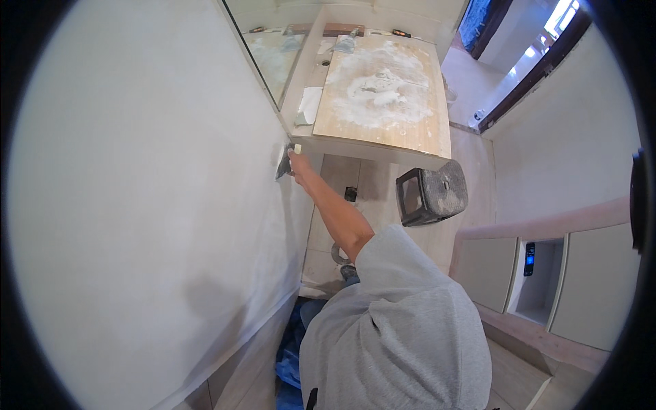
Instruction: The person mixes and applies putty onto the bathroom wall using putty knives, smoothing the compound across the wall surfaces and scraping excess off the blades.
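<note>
My right arm reaches up and left from a grey short sleeve. My right hand (298,166) is closed around a putty knife (283,162), whose wide dark blade lies against the white wall (137,178) near its corner edge. A pale yellowish bit shows at the top of the grip. Just beyond the hand is the near edge of a counter covered by a wooden board (437,130), with white powder and a heap of white paste (383,87) on it. My left hand does not show.
A dark speckled stool (445,190) stands below the counter. A mirror (270,58) borders the wall's far end. At the board's far edge lie a plastic bag (347,42) and a small orange-black tool (402,33). At right, a niche between cabinets holds a dark handset (529,260). Blue sheeting (290,362) lies beside me.
</note>
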A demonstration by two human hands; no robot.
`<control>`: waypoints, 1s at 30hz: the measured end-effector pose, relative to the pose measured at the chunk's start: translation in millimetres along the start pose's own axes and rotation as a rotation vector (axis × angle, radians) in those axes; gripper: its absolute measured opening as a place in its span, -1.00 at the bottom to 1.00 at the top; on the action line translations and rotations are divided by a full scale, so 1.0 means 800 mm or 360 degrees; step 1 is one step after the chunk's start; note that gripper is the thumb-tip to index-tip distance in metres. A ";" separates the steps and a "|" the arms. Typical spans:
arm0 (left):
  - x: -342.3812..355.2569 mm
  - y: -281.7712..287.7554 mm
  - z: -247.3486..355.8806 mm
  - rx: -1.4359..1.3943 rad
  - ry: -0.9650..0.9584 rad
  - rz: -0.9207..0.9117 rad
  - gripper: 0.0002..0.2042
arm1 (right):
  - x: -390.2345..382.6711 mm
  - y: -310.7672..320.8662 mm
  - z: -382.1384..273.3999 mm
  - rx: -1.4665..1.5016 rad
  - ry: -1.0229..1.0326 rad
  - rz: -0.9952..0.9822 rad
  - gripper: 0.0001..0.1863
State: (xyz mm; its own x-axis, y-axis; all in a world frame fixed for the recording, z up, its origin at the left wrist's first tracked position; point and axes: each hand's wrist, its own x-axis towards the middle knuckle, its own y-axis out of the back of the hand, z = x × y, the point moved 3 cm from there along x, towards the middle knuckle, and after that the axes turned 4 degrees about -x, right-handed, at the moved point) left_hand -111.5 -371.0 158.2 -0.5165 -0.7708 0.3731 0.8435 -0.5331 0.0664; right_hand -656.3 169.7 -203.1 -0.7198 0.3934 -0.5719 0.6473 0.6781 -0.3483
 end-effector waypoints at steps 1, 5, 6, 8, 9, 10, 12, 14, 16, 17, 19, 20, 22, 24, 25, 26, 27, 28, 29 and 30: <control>0.000 -0.003 -0.002 -0.0258 0.0040 -0.0080 -0.79 | -0.010 -0.001 -0.012 -0.0001 0.0006 0.0008 -0.65; -0.013 -0.054 0.026 -0.1234 0.0553 -0.0173 -0.71 | -0.027 -0.010 -0.062 -0.0088 0.0316 0.0121 -0.60; -0.001 -0.021 -0.005 -0.1240 0.0548 -0.0166 -0.71 | -0.034 -0.018 -0.075 -0.0196 0.0428 0.0156 -0.59; 0.022 0.090 -0.078 -0.0408 -0.0141 -0.0128 -0.71 | -0.114 -0.063 -0.119 -0.0179 0.0471 0.0136 -0.57; 0.019 0.074 -0.072 -0.0420 -0.0130 -0.0136 -0.71 | -0.122 -0.071 -0.136 -0.0284 0.0659 0.0155 -0.55; 0.015 0.058 -0.064 -0.0528 -0.0091 -0.0178 -0.72 | -0.132 -0.078 -0.152 -0.0390 0.0844 0.0173 -0.53; -0.004 0.003 -0.019 -0.0622 -0.0056 -0.0206 -0.72 | -0.218 -0.106 -0.195 -0.0538 0.0969 0.0253 -0.57; -0.017 -0.045 0.008 -0.1059 0.0220 0.0072 -0.72 | -0.278 -0.124 -0.207 -0.0618 0.1554 0.0284 -0.63; 0.005 0.007 -0.035 -0.0626 0.0076 0.0077 -0.66 | -0.355 -0.135 -0.208 -0.0764 0.1979 0.0262 -0.72; 0.016 0.035 -0.059 -0.0189 -0.0067 0.0076 -0.61 | -0.374 -0.125 -0.195 -0.0769 0.1987 0.0257 -0.72; 0.027 0.060 -0.088 -0.0326 -0.0161 0.0005 -0.53 | -0.402 -0.110 -0.176 -0.1004 0.2119 -0.0232 -0.65; 0.028 0.063 -0.094 -0.0459 -0.0266 -0.0075 -0.45 | -0.390 -0.097 -0.167 -0.1003 0.2120 -0.0236 -0.65; 0.029 0.062 -0.102 -0.0447 -0.0292 -0.0080 -0.42 | -0.335 -0.057 -0.128 -0.0825 0.2215 -0.0184 -0.71; 0.027 0.053 -0.103 -0.0409 -0.0345 -0.0082 -0.36 | -0.238 -0.018 -0.075 -0.0633 0.0900 0.0053 -0.67; 0.028 0.048 -0.099 -0.0386 -0.0371 -0.0089 -0.33 | -0.191 -0.001 -0.056 -0.0672 0.0721 0.0121 -0.64; 0.029 0.044 -0.093 -0.0360 -0.0396 -0.0103 -0.30 | -0.145 0.017 -0.037 -0.0708 0.0538 0.0191 -0.61; 0.029 0.036 -0.085 -0.0355 -0.0395 -0.0118 -0.30 | -0.107 0.029 -0.018 -0.0704 0.0528 0.0203 -0.61; 0.026 0.025 -0.077 -0.0404 -0.0302 -0.0160 -0.29 | -0.072 0.037 0.003 -0.0540 0.0392 0.0205 -0.58; 0.024 0.020 -0.072 -0.0451 -0.0213 -0.0192 -0.27 | -0.043 0.038 0.019 -0.0376 0.0258 0.0196 -0.54; 0.027 0.031 -0.076 -0.0441 -0.0221 -0.0182 -0.27 | -0.021 0.032 0.031 -0.0377 0.0250 0.0181 -0.54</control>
State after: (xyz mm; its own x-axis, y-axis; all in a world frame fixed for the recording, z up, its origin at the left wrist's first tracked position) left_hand -110.7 -421.6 111.6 -0.5643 -0.6557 0.5017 0.6990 -0.7028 -0.1322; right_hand -621.3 165.1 -220.5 -0.6880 0.5538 -0.4691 0.6628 0.7427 -0.0953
